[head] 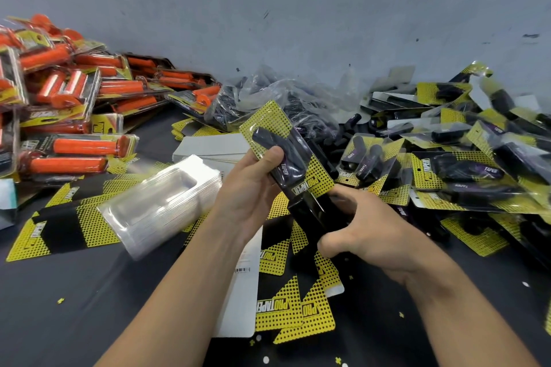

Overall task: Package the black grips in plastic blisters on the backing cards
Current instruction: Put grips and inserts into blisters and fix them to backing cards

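Left hand, right hand around pack

Left hand, right hand: both curled.

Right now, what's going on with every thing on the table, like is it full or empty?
Pack in the hands: lifted, tilted, black handle inside.
Left-hand grip: curled round the pack's side.
Right-hand grip: curled round its lower end.
Clear blister stack: empty, nested, lying on its side.
Backing cards: loose, flat, unfilled.
Orange packs: filled, piled left.
Black packs: filled, heaped right.
Plastic bag: crumpled, dark pieces inside.
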A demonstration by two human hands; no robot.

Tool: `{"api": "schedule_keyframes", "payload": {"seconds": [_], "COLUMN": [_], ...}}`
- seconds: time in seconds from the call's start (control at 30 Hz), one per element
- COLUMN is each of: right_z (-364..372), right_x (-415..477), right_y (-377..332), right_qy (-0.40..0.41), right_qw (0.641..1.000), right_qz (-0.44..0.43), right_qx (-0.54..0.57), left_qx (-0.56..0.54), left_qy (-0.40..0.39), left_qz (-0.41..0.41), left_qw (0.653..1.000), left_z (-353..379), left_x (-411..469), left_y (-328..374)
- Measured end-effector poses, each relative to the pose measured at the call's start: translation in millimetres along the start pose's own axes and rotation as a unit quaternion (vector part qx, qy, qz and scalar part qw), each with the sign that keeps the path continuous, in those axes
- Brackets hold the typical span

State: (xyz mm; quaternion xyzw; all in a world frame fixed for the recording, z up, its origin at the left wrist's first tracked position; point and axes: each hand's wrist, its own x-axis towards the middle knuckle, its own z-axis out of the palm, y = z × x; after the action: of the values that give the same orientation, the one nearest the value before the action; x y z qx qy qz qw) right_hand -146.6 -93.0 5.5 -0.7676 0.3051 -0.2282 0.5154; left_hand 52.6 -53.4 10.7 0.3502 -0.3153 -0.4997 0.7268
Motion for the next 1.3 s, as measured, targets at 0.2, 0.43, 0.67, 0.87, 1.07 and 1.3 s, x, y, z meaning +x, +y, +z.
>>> {"api": "schedule_keyframes", "payload": {"seconds": [0.2,0.43,0.67,0.87,1.07,1.3], "right_z": [2,8,17,18,3,-23], "right_x": [-1,1,4,4,1,-11], "right_y": [-2,-4,-3,-4,-5,0], "right_qy": [0.037,0.059,0.084,0.106,-0.004,-0.045], "right_qw": [0.999,0.996,0.994,0.992,0.995,0.983], "right_qz": [0.002,0.001,0.033,0.044,0.046,0.145], "right_qx": [0.036,0.064,0.058,0.051,0.089,0.102], "left_qx": [0.017,0.001,-0.006,-0.007,-0.008,-0.054], "left_qy": [-0.001,-0.005,0.007,0.02,0.063,0.139], "left_qz": [0.0,0.002,-0.003,-0.009,-0.015,-0.032], "left_qw": [1.0,1.0,1.0,1.0,0.998,0.988], "left_z": [-1,-1,-2,0,5,-5], "left_x": [0,1,1,1,0,5], "left_y": [-1,-2,-2,-1,-3,5]}}
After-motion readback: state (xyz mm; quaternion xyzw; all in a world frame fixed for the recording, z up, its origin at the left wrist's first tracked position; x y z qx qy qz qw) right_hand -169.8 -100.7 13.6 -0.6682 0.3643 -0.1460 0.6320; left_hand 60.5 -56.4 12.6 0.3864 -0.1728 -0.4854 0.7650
